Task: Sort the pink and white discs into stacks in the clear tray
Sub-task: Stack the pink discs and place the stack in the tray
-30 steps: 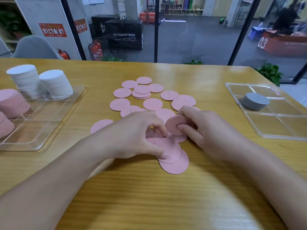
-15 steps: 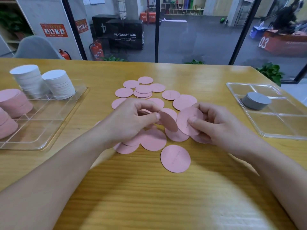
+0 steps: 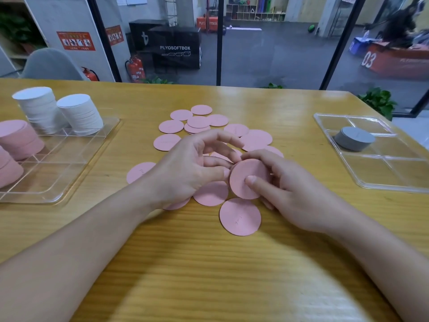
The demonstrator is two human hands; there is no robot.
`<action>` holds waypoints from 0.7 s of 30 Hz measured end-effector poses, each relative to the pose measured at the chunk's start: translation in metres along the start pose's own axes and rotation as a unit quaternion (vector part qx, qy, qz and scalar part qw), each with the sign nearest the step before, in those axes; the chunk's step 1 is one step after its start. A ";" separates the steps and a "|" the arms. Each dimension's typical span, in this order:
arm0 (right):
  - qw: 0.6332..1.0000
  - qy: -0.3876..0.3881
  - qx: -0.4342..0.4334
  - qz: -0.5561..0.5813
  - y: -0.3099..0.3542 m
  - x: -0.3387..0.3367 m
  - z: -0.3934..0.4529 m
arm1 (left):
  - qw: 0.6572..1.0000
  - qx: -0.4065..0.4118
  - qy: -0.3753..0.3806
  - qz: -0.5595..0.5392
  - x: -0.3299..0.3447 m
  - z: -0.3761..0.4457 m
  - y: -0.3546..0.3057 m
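Head view: both hands at one pink disc

The right hand (image 3: 294, 196) pinches a round flat pink disc (image 3: 248, 177), thumb on its face, fingers curled behind, held tilted above the wooden table (image 3: 209, 263). The left hand (image 3: 185, 173) has loosely curled fingers touching that disc's left edge. Loose pink discs (image 3: 240, 216) lie around; the clear plastic tray (image 3: 58, 173) at left holds white stacks (image 3: 80, 117) and pink stacks (image 3: 18, 140).

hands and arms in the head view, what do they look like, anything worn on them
Both arms are bare from the bottom edge of the picture up to the wrists: no sleeves show. The left hand and the right hand wear no gloves, and no watch, bracelet or ring can be seen. The fingernails that show are short and unpainted. No markings are visible on either forearm.
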State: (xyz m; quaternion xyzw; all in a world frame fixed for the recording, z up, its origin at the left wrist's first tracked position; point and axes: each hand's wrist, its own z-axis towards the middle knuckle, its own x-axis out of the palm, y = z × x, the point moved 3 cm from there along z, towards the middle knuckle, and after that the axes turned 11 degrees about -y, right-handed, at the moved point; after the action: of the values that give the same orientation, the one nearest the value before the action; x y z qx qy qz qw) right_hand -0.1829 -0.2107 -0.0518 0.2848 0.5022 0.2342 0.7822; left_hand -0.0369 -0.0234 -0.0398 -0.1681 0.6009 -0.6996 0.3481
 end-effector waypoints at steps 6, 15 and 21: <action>0.996 -0.057 -0.033 -0.067 -0.002 -0.001 0.002 | 0.980 0.051 -0.116 0.154 -0.016 0.012 0.015; 0.995 -0.050 -0.014 -0.083 -0.006 -0.004 0.004 | 0.898 0.100 -0.008 0.429 -0.001 0.014 0.021; 0.996 -0.047 -0.008 -0.077 -0.005 -0.003 0.005 | 0.931 0.037 -0.094 0.352 -0.019 0.014 0.024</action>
State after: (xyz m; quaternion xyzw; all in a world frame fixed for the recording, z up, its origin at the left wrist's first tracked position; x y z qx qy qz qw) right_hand -0.1794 -0.2175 -0.0515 0.2503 0.4830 0.1635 0.8230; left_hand -0.0074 -0.0211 -0.0564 0.0015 0.5600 -0.5349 0.6327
